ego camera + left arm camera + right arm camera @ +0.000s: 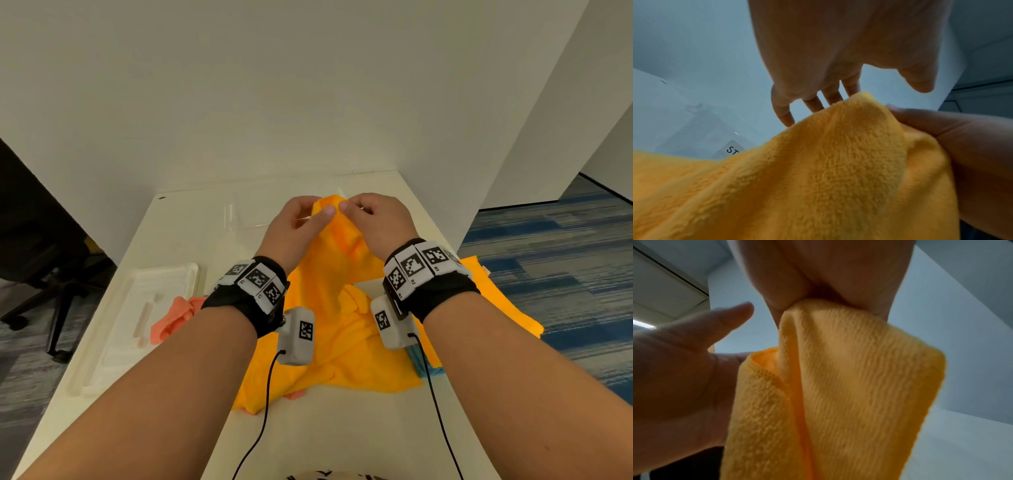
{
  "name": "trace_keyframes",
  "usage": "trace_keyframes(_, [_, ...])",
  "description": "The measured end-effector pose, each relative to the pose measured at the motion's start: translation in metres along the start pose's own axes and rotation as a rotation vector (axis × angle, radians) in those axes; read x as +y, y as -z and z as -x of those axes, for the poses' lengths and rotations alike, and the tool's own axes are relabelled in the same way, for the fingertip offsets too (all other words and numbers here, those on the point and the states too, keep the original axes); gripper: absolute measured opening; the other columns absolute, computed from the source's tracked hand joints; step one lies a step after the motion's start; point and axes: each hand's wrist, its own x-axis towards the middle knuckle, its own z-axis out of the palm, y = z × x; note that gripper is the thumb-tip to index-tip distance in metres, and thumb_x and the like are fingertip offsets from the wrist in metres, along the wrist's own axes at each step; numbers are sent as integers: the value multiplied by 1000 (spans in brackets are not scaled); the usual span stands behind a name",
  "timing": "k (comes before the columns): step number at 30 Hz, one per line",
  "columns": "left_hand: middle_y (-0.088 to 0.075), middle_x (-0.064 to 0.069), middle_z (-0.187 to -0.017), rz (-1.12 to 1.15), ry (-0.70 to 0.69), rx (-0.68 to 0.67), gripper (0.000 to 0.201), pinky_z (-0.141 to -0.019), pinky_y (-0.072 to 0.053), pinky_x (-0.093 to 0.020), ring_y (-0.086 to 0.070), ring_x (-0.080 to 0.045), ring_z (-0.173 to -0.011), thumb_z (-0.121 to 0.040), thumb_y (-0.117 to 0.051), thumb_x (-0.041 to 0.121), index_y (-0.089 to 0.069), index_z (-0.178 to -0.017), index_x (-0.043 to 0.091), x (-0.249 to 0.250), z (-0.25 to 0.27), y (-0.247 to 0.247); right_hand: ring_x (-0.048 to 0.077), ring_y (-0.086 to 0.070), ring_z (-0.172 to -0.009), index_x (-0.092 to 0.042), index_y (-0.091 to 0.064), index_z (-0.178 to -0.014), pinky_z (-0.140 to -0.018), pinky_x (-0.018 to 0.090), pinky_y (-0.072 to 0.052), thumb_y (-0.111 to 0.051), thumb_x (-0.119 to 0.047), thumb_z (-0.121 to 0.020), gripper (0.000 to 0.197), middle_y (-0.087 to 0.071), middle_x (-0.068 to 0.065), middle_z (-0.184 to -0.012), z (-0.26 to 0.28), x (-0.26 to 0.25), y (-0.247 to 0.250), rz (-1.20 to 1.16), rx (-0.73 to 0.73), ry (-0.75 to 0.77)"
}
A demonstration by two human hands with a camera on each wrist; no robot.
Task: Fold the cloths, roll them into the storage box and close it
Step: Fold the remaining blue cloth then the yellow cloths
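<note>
A yellow cloth [342, 308] is lifted by one end above the table, its lower part heaped there. My right hand [349, 205] pinches the cloth's top between thumb and fingers, which the right wrist view shows as a tight pinch [807, 302]. My left hand [317, 209] is right beside it. Its straight fingers [813, 104] lie behind the cloth's top edge [859, 100] and its thumb [920, 82] stands off the fabric. The clear storage box [241, 214] sits open behind the hands, its label [731, 149] partly showing.
A white lid-like tray [154, 284] lies at the table's left. A salmon cloth [173, 317] is bunched beside it. A blue cloth [423, 365] peeks out under the yellow heap, and another yellow cloth [496, 291] spreads over the right edge. An office chair [44, 267] stands left.
</note>
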Motion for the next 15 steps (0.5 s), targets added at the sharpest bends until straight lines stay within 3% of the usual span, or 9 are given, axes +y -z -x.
trace_keyframes(2, [-63,10,-114,-54,-48,-15,47,-90,-49,-30,-57,-10,-109,-78,-65,57,-59,-116,31,1,1,-2,11,-53,-75,-15,-72,-96,-69,27,-39,-52,-34,-96,27,-60,-9,-74,1,-5,0,-35,-39,41])
trace_keyframes(4, [-66,6,-106,-120,-70,10,29,-88,-51,-34,-60,-14,-102,-87,-64,45,-62,-110,27,0,1,-2,9,-53,-72,-13,-70,-91,-66,26,-40,-51,-32,-97,28,-62,-4,-74,2,-8,1,-48,-58,65])
trace_keyframes(7, [-65,-1,-92,-216,-69,78,8,-79,-49,-36,-59,-18,-87,-92,-57,25,-64,-97,24,-4,-2,3,4,-50,-69,-17,-67,-88,-63,19,-35,-49,-32,-98,25,-55,-13,-70,3,-10,1,-21,-40,68])
trace_keyframes(11, [-51,5,-66,-447,-78,178,22,-56,-36,-24,-45,-10,-62,-85,-47,4,-55,-76,22,-16,-8,16,13,-54,-76,-10,-69,-91,-69,26,-39,-48,-32,-99,31,-62,-1,-79,3,-10,-1,-12,10,92])
trace_keyframes(15, [-50,5,-68,-590,6,302,26,-51,-31,-19,-44,-11,-63,-83,-41,-3,-56,-81,19,-28,-11,31,21,-58,-84,-5,-69,-94,-77,34,-44,-46,-32,-99,35,-66,9,-88,2,-12,0,-3,111,102])
